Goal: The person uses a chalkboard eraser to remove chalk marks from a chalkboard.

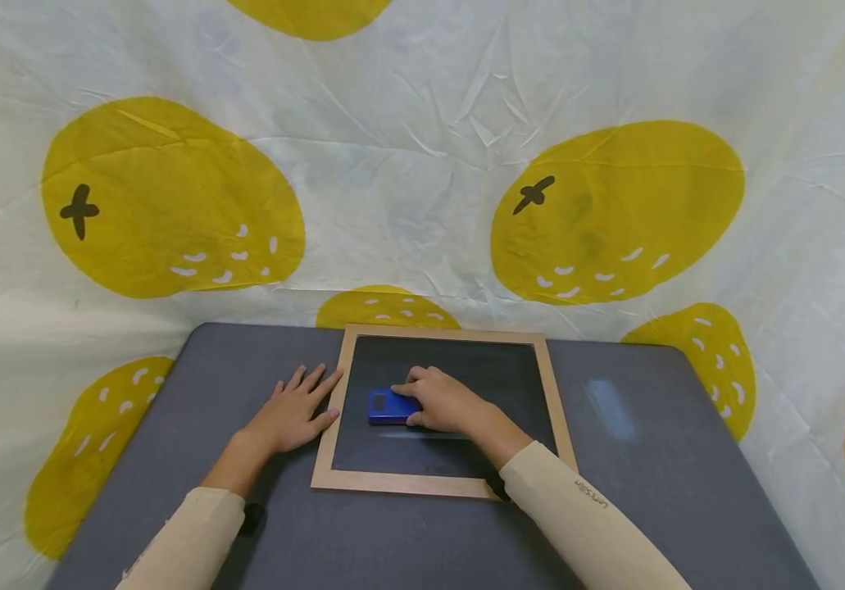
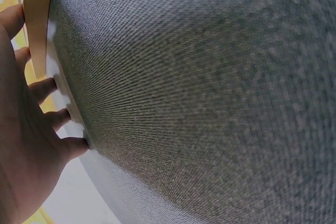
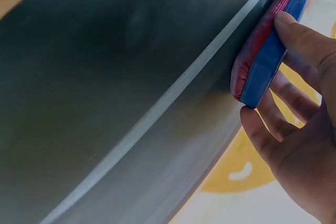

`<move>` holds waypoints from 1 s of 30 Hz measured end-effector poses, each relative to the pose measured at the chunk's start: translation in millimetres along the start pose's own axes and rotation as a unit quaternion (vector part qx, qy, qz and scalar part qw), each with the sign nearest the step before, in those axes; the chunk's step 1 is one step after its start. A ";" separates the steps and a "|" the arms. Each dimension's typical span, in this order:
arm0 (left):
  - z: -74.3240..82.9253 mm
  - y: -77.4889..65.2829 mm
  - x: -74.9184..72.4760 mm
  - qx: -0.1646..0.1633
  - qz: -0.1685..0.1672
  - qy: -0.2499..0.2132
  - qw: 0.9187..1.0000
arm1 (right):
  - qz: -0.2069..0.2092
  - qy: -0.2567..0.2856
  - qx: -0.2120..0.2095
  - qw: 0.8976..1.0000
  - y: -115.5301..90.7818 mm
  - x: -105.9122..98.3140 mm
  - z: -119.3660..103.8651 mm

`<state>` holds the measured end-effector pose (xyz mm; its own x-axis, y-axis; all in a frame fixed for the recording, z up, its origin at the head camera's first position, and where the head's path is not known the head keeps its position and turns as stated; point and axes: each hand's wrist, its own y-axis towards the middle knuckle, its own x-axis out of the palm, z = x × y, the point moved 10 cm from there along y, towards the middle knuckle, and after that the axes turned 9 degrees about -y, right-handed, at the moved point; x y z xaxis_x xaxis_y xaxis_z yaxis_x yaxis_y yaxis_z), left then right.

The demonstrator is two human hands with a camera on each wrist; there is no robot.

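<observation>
A chalkboard (image 1: 496,385) in a light wooden frame lies on the grey table. My right hand (image 1: 440,399) grips a blue chalkboard eraser (image 1: 385,407) over the board's left half. In the right wrist view, the eraser's red felt pad (image 3: 257,51) faces the black surface, with thumb and fingers on opposite sides of the blue back. A pale chalk line (image 3: 173,92) runs across the board beside the eraser. Spread on the table, my left hand (image 1: 293,418) has its thumb and index finger at the wooden frame's left side (image 2: 38,19).
The grey table (image 1: 407,541) extends on all sides of the board. A white cloth (image 1: 407,164) with yellow fruit prints hangs behind it. A bright patch (image 1: 611,408) shows on the tabletop right of the board.
</observation>
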<state>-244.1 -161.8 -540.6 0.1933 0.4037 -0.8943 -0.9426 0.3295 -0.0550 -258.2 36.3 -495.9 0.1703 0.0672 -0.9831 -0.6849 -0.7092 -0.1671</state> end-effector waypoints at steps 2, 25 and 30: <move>-0.2 0.4 -0.1 0.002 0.002 -0.002 1.000 | 0.006 0.009 0.002 1.000 -7.0 -0.3 6.3; 5.9 -6.4 2.6 0.002 0.005 0.003 1.000 | 0.046 0.051 0.070 0.995 -115.6 14.7 111.9; 7.4 -11.3 4.9 0.002 0.009 0.008 1.000 | 0.061 0.055 0.064 0.995 -133.4 17.0 126.8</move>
<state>-230.4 -157.2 -541.1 0.1718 0.3956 -0.9022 -0.9448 0.3256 -0.0372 -253.7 221.0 -499.8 0.1513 -0.0967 -0.9838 -0.7889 -0.6114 -0.0612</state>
